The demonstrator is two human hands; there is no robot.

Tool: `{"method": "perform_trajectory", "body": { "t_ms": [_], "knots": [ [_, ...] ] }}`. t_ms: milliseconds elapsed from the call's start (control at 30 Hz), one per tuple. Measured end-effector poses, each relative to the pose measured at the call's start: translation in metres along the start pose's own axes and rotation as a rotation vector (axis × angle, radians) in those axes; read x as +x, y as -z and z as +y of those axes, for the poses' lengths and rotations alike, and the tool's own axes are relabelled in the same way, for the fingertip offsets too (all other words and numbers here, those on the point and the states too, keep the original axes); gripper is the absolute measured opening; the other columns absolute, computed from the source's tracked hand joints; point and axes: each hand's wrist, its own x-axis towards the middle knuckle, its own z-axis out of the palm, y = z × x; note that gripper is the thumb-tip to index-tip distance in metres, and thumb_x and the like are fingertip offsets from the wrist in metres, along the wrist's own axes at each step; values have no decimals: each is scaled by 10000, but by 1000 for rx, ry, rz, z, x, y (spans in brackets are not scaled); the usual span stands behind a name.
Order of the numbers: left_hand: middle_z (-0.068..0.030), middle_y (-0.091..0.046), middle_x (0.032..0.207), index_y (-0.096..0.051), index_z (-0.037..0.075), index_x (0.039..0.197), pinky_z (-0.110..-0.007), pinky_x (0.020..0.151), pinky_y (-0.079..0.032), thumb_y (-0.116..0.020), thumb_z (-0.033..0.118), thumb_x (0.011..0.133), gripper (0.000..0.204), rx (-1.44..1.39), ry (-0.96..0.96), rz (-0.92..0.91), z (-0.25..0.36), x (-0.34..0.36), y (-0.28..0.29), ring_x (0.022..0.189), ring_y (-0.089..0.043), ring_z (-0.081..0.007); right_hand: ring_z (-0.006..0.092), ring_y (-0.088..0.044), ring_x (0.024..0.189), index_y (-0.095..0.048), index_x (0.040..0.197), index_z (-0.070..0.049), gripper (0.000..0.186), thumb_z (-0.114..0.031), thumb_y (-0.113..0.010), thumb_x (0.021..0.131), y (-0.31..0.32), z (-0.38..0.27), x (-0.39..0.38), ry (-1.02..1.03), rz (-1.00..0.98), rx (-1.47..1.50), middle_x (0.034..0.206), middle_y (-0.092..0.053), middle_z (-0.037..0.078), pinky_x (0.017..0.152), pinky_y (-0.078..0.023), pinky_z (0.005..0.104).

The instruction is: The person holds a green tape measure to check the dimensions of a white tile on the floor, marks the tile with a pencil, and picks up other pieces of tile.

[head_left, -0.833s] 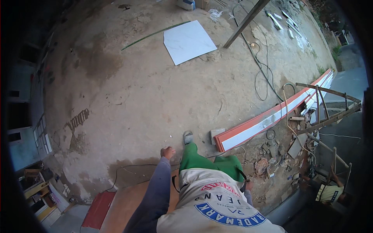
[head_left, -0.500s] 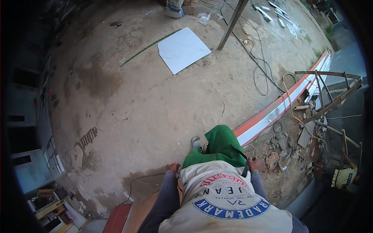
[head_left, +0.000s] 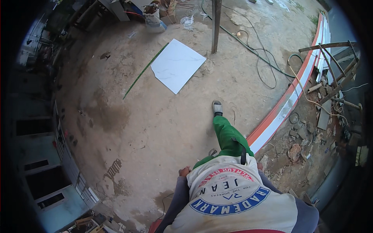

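Note:
My left hand [head_left: 184, 171] hangs beside my waist at the hem of my cream shirt [head_left: 229, 190]. Its fingers look curled in, and nothing shows in them. On the other side, only a sliver of my right hand [head_left: 260, 166] shows past the shirt; its fingers are hidden. A black strap [head_left: 243, 155] hangs at my hip over my green trousers [head_left: 228, 134]. One sandalled foot [head_left: 217, 107] is out ahead on the bare ground. Farther ahead lies a white marbled tile [head_left: 178, 66] with one broken corner, and a thin green strip [head_left: 145, 71] lies along its left side.
A wooden post [head_left: 216, 29] stands beyond the tile. Hoses and cables [head_left: 268, 62] wind across the ground. Long orange-and-white panels [head_left: 285, 99] run along the right, beside rubble [head_left: 297, 149] and a wooden frame [head_left: 330, 58]. A sack [head_left: 153, 19] stands at the far side. Another person's shirt [head_left: 361, 155] shows at right.
One leg has stepped forward, and the tile and post now sit nearer the middle of the view. My right hand has slipped mostly behind my shirt.

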Motion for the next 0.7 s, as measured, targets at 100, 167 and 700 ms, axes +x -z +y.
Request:
{"method": "perform_trajectory", "body": {
  "t_ms": [100,167,700],
  "knots": [
    [-96,-726,783,-800,94,1089,-393,489,-478,-699,279,980,237,-195,190,56,111,-14,5,555,-602,-179,381,-764,971,-797,1061,-36,500,-486,-764,845,53,-76,41,86,-25,-34,1085,-781,216,853,-590,476],
    [-54,-669,725,-775,57,1138,-328,406,-394,-698,209,993,224,-336,245,141,175,-19,38,475,-505,-123,346,-772,860,-767,995,-1,398,-373,-753,853,85,-176,51,79,-149,-61,923,-781,207,743,-606,474],
    [-94,-783,889,-748,59,1190,-299,498,-463,-675,184,1022,222,-321,-40,187,361,47,102,570,-576,-98,248,-682,541,-647,860,30,175,-143,-657,885,248,-498,146,117,-137,549,745,-697,148,486,-593,407]
  ]
}}
